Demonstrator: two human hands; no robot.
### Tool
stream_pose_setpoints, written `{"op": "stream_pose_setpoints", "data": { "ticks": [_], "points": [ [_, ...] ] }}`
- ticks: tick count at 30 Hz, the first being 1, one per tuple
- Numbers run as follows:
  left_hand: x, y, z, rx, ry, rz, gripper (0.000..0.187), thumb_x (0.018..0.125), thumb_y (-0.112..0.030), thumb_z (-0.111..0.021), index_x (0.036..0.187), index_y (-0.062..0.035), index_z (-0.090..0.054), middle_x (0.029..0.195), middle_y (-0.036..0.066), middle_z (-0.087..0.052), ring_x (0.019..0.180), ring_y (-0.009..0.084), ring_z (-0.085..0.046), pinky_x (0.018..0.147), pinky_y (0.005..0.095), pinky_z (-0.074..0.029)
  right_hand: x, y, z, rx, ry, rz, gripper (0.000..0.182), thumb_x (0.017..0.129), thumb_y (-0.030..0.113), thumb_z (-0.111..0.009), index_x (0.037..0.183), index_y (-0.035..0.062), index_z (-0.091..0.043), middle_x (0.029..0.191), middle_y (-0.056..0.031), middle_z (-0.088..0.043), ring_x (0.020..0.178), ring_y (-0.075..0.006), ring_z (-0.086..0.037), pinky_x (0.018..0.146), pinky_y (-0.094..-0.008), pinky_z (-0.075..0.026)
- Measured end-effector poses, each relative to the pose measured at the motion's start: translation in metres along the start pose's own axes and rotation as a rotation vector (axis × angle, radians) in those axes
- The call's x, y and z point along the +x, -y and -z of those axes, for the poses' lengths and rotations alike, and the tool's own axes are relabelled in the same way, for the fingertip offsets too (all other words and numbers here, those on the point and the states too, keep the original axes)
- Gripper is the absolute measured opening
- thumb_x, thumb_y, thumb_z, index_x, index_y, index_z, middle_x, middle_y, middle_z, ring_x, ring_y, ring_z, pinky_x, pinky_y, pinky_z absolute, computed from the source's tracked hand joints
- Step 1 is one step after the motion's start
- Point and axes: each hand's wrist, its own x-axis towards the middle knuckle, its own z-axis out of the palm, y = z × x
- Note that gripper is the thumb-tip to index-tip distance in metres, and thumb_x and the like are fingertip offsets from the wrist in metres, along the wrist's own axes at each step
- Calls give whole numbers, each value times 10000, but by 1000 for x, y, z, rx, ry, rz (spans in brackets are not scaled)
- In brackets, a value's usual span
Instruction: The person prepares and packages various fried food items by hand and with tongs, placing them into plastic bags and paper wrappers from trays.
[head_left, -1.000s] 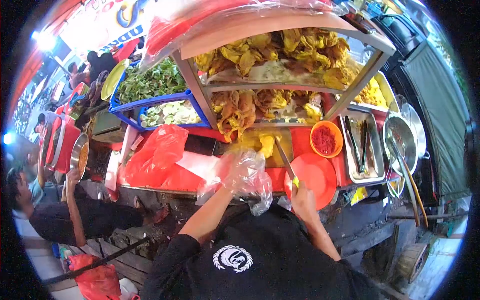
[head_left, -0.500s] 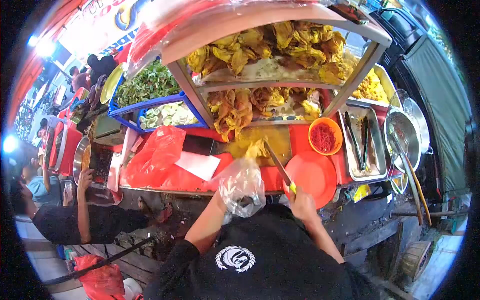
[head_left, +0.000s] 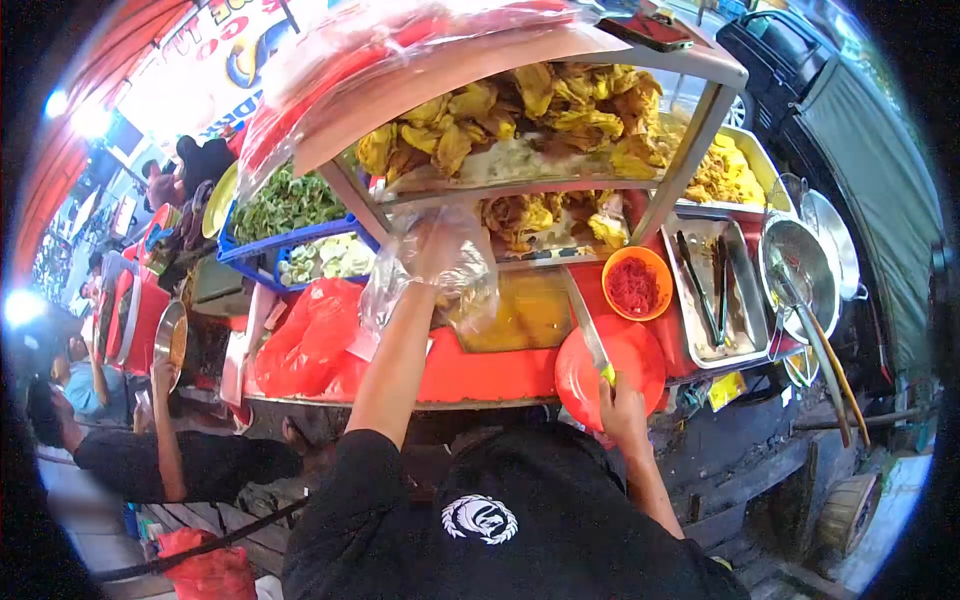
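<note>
My left hand (head_left: 440, 250) is covered by a clear plastic bag (head_left: 395, 280) and reaches to the lower shelf of the display case, at the left end of the yellow chicken pieces (head_left: 520, 222). The bag and its glare hide the fingers. My right hand (head_left: 622, 405) is wrapped round the yellow handle of a knife (head_left: 588, 325), its blade slanting up and left over the red plate (head_left: 575, 372). Left of the blade lies a yellow-stained cutting board (head_left: 515, 310).
An orange bowl (head_left: 608, 285) of red shreds and a metal tray (head_left: 741, 335) with tongs stand on the right. Blue baskets (head_left: 262, 258) of greens and a red plastic bag (head_left: 310, 345) are on the left. A co-worker's arm (head_left: 170, 440) holds a pan.
My left hand has moved up and left from the board's front edge to the lower shelf. The yellow piece is gone from the board. My right hand, with the knife, has shifted slightly right.
</note>
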Motion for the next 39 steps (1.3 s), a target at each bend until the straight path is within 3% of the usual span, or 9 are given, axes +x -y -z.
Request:
{"op": "stream_pose_setpoints", "data": {
  "ticks": [1,4,10,15,21,28,31,36,39],
  "points": [
    [0,7,-5,22,14,-17,308,888,-135,-541,1189,-90,-588,1086,111,-643,1041,260,-580,952,386,-437,0,-1,0,4,-6,-6,256,959,227,-547,891,-18,-519,657,-255,-593,631,-465,-596,541,-560,-424],
    [-8,-26,67,-256,300,-148,462,815,-273,-607,1222,-56,-588,1148,208,-594,1086,357,-559,1031,428,-401,-5,-1,2,10,-11,-15,269,961,240,-543,897,-20,-523,654,-260,-593,630,-468,-596,558,-560,-438],
    [-53,-50,59,-342,51,339,518,815,-294,-612,1266,-49,-546,1209,215,-552,1145,362,-511,1062,432,-358,0,7,16,1,38,-118,278,967,258,-527,942,-19,-544,704,-274,-610,685,-478,-606,600,-565,-450],
    [-60,-65,62,-408,56,447,566,815,-311,-616,1303,-44,-512,1260,221,-518,1194,365,-470,1087,436,-322,11,14,23,95,56,-136,280,962,269,-537,943,-11,-544,735,-281,-616,714,-478,-611,610,-565,-454],
    [-20,-113,101,-603,97,258,627,815,-333,-620,1347,-37,-470,1320,228,-476,1254,370,-422,1117,440,-279,12,6,23,80,38,-148,275,963,270,-544,941,-3,-537,717,-262,-610,691,-468,-607,583,-550,-445],
    [145,-192,60,-663,-104,-197,700,814,-357,-625,1398,-29,-422,1391,236,-428,1323,375,-365,1152,445,-229,3,5,27,163,-97,-79,259,964,259,-560,898,14,-512,694,-248,-595,674,-456,-606,559,-535,-433],
    [199,-217,6,-576,-213,-239,732,814,-368,-628,1420,-26,-401,1422,240,-407,1352,377,-341,1167,448,-207,-6,7,40,134,-121,-159,262,961,269,-564,905,17,-514,675,-242,-589,676,-455,-607,552,-530,-430],
    [210,-210,-10,-174,-44,-282,801,864,-389,-585,1493,-7,-267,1513,249,-298,1439,363,-229,1204,431,-124,-25,-15,45,197,-250,-294,279,957,283,-562,922,7,-541,691,-250,-581,669,-437,-607,561,-493,-432],
    [202,-204,9,-243,-62,-233,676,872,-333,-578,1415,-8,-342,1415,236,-379,1345,372,-319,1139,434,-211,-34,-26,51,198,-304,-292,278,951,276,-572,934,-1,-561,698,-246,-571,649,-407,-604,564,-452,-429]
  ]
}}
